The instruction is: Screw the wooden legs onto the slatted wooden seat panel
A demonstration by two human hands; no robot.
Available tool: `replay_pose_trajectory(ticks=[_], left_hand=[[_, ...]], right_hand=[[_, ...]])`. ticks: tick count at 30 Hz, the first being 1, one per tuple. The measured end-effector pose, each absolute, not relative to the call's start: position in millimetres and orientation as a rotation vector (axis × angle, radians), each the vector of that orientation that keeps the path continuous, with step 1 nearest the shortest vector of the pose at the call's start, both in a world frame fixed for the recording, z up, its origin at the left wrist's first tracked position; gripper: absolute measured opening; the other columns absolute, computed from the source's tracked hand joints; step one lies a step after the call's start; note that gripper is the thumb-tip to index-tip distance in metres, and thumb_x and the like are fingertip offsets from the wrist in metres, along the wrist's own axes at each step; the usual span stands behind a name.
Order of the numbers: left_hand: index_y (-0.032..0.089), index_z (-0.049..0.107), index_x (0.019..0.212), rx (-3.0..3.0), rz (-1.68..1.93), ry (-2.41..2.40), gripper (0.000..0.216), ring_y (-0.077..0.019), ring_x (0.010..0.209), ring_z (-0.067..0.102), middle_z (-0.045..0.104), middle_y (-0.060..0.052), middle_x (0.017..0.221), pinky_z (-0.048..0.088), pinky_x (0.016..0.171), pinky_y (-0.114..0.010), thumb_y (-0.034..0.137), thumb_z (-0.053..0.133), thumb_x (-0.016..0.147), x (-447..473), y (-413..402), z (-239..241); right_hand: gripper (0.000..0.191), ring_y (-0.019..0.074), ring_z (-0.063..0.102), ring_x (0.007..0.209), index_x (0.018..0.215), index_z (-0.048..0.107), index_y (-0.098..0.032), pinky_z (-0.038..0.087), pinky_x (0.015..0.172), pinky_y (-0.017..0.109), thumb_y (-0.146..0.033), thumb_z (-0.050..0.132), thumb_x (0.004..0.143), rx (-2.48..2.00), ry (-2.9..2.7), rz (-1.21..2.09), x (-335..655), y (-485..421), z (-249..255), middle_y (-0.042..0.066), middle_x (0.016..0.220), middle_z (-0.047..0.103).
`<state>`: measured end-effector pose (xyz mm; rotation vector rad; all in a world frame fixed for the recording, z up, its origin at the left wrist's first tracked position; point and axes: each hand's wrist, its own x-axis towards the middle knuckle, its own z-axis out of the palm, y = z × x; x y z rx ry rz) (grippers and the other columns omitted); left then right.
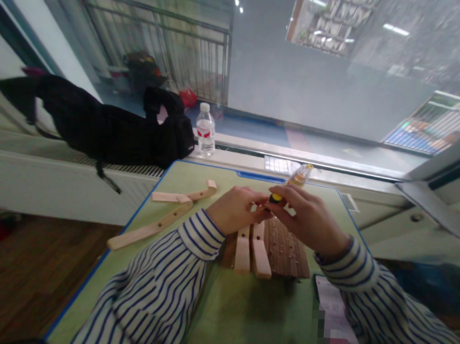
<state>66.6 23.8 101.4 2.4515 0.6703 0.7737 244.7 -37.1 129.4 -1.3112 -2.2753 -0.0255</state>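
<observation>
Both hands meet over the middle of a green table (225, 306). My right hand (308, 218) is closed on a screwdriver (297, 179) with a clear yellow handle and a yellow-black collar, its handle pointing away from me. My left hand (235, 208) is pinched at the tool's tip, fingers pressed together on something too small to make out. Under the hands lie two pale wooden slats (250, 251) with holes, resting on a brown ribbed wooden panel (287, 251).
A jointed pale wooden arm piece (160, 217) lies at the table's left. A water bottle (206, 131) and a black bag (112, 126) sit on the window ledge behind. A phone (333, 303) lies at the right front edge.
</observation>
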Motion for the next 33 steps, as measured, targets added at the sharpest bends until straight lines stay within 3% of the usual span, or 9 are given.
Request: replay_pose_trajectory(ticks=[13, 33], left_hand=[[0.019, 0.068, 0.09, 2.411, 0.786, 0.738, 0.019, -0.0116, 0.07, 0.058, 0.067, 0.0, 0.076, 0.039, 0.064, -0.023, 0.031, 0.056, 0.082, 66.0, 23.0, 102.1], [0.019, 0.066, 0.093, 2.487, 0.75, 0.686, 0.019, -0.0138, 0.078, 0.059, 0.067, -0.002, 0.082, 0.043, 0.072, -0.025, 0.03, 0.054, 0.083, 66.5, 24.0, 103.0]], right_hand=[[0.036, 0.0144, 0.058, 0.085, 0.12, 0.05, -0.016, 0.047, 0.072, 0.029, -0.031, 0.048, 0.087, -1.252, -2.321, -0.013, 242.8, -35.3, 134.9, 0.007, 0.104, 0.061], [0.028, 0.0134, 0.058, 0.078, 0.111, 0.053, -0.017, 0.046, 0.069, 0.029, -0.031, 0.049, 0.087, -1.288, -2.243, 0.02, 244.3, -36.9, 129.1, 0.006, 0.099, 0.061]])
